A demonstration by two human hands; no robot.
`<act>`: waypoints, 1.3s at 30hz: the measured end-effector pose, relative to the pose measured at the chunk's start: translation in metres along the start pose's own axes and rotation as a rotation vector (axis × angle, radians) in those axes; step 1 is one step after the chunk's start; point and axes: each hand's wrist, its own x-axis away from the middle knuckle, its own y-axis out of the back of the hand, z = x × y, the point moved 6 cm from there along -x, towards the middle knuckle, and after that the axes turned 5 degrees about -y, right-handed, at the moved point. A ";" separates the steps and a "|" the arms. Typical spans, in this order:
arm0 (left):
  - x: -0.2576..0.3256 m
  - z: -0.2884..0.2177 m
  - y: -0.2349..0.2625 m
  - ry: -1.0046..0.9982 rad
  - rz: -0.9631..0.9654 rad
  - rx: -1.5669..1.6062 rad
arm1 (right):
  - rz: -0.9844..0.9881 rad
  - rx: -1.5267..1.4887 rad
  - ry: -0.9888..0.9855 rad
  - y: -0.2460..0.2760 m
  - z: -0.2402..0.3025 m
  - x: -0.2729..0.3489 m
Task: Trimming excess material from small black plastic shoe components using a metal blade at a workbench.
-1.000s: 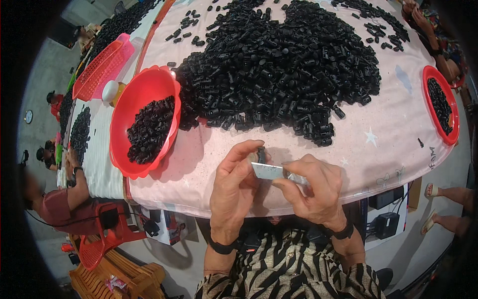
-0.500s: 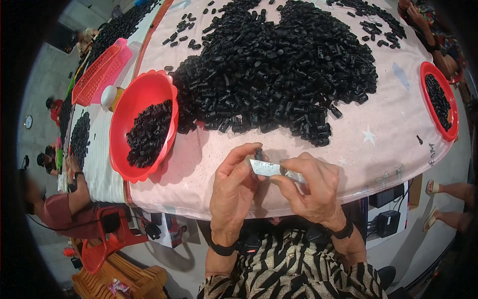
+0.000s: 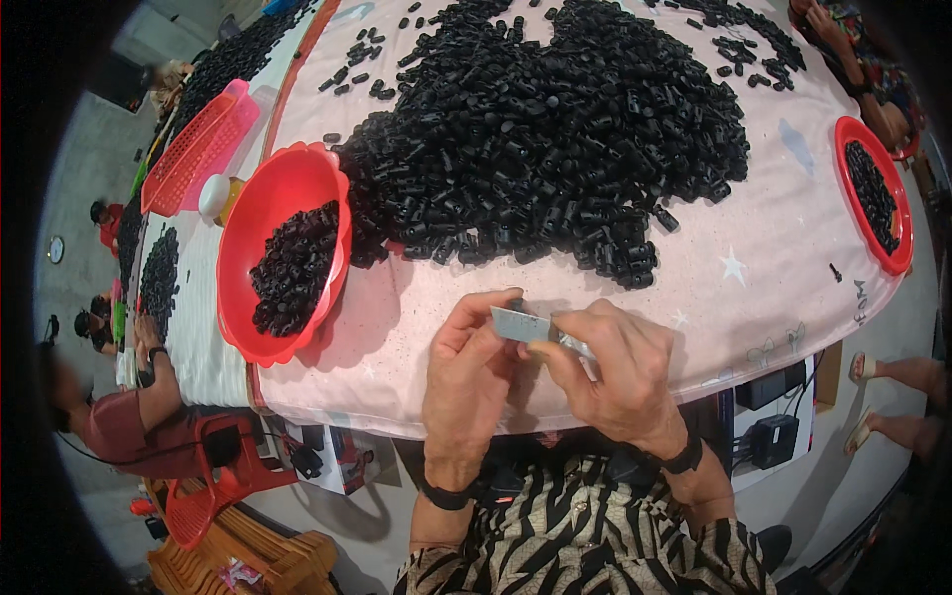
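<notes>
Just in front of the table's near edge, my right hand (image 3: 623,375) pinches a flat, slanted metal blade (image 3: 518,325) between thumb and fingers. Its end reaches across to my left hand (image 3: 462,385), whose thumb and forefinger are closed on a small black plastic part (image 3: 515,303). Most of that part is hidden behind the blade and fingers. Whether the edge touches the part, I cannot tell. A large pile of similar black parts (image 3: 565,139) lies beyond both hands.
To the left, a red scalloped basin (image 3: 234,288) holds black parts; a jar (image 3: 214,196) and pink baskets (image 3: 193,149) stand behind it. Another red bowl (image 3: 903,223) with parts sits at the right edge. A person in a dark red sleeve (image 3: 129,421) sits at left.
The blade has tilted in my right hand, its face turning from bright to grey. My right thumb has shifted slightly toward the left hand. Both hands stay in nearly the same place.
</notes>
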 end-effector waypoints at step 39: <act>0.001 0.001 0.004 0.003 0.011 0.019 | 0.055 -0.002 -0.002 0.000 0.001 0.001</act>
